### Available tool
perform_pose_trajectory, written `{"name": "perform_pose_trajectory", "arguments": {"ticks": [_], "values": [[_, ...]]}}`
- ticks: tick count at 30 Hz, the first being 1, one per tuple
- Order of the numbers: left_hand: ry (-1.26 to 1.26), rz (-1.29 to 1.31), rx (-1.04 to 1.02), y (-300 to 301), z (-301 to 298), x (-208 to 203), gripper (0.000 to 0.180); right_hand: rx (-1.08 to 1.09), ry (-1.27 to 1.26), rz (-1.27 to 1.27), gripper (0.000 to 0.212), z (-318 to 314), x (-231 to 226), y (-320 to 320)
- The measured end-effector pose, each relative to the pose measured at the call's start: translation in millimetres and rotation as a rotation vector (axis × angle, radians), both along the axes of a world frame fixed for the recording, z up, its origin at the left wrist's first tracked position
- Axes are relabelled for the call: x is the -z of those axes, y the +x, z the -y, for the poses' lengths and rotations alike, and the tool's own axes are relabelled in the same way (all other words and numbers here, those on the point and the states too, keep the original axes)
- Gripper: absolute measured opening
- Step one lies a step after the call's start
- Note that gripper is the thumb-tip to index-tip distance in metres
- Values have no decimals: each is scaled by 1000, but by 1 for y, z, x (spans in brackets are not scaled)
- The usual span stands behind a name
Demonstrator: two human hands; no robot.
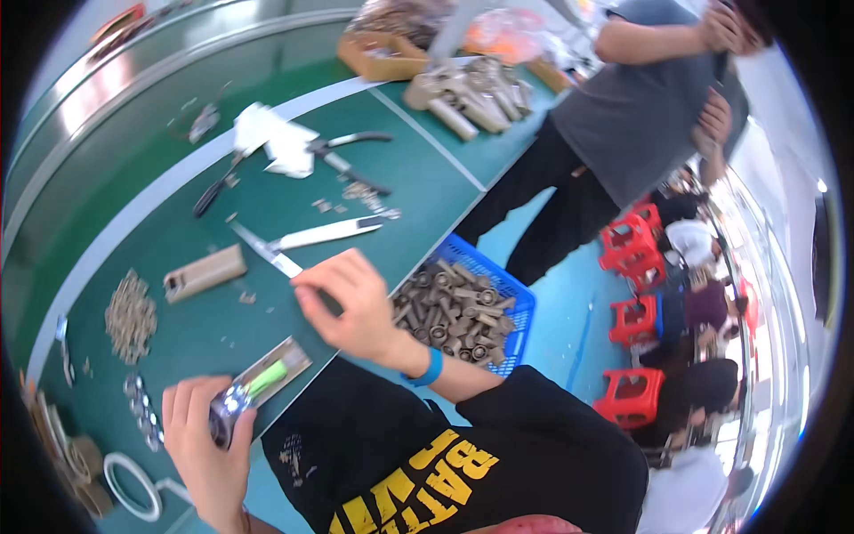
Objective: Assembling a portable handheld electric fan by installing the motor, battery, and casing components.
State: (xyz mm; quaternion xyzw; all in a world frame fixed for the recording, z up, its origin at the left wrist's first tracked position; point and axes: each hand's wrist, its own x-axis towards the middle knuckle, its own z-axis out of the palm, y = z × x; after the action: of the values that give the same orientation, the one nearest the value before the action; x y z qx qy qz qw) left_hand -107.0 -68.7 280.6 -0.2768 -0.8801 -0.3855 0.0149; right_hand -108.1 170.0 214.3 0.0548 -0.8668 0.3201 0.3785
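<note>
My left hand (203, 440) grips one end of a beige elongated housing (294, 358) near the table's front edge. At that end, between my thumb and fingers, sits a shiny rounded metallic part (231, 405). A bright green piece (267, 378) lies in the housing's hollow. My right hand (351, 303) is closed, thumb and fingers pinching the near end of a slim silver tool (277, 259); its exact kind is unclear. Beyond it rests a white-handled tool (329, 233). A second beige housing (205, 273) lies on the table, left of the slim tool.
A pile of small beige parts (131, 318) and a row of shiny round parts (142, 409) lie left. Pliers (356, 165) lie farther back. A blue basket (525, 307) of parts stands right, below the table edge. A person (640, 107) stands at the far right.
</note>
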Motion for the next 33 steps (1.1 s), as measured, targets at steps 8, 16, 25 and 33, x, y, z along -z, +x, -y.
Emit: {"name": "perform_pose_trajectory", "arguments": {"ticks": [8, 16, 25, 33], "values": [[-40, -26, -2, 2, -3, 0, 36, 64, 7, -6, 14, -2, -6, 5], [-15, -29, -15, -1, 3, 1, 36, 62, 11, -6, 14, 1, -5, 4], [-9, -30, -34, 5, 3, 2, 35, 62, 9, -2, 13, 5, -6, 3], [7, -8, -39, 2, -4, 1, 32, 108, 1, 10, 11, 0, -4, 4]]}}
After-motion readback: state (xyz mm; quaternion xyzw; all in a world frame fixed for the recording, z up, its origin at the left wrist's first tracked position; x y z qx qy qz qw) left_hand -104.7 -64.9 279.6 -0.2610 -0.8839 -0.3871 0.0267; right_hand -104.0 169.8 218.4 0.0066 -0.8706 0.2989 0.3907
